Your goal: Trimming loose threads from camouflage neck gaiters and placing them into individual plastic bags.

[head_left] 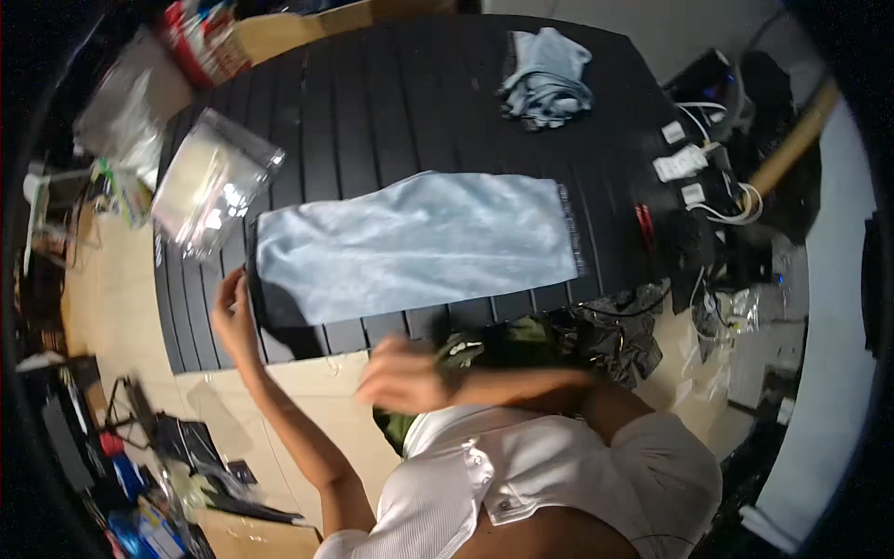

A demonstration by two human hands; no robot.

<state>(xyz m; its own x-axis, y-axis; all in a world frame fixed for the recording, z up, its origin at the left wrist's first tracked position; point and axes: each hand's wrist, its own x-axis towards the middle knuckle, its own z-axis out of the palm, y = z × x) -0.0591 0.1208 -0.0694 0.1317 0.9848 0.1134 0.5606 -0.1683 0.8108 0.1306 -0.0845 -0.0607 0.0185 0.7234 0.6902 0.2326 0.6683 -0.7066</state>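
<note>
A light blue fabric garment [419, 242] lies lengthwise across the black slatted table [410, 102], folded into a long flat strip. Dark trim runs along both of its short ends. At the left end, my left hand [235, 312] has its fingers closed on the dark edge. My right hand [402, 374] is apart from the garment, in front of the table's near edge and close to my body. Motion smears its fingers, so their pose does not show. A second light blue garment [549, 79], bunched into a roll, sits at the far right of the table.
Clear plastic bags [212, 186] lie at the table's left edge. A small red tool [644, 226] rests on the right side, near a white power strip [684, 163] with cables. Crumpled dark plastic [619, 345] is below the near right edge.
</note>
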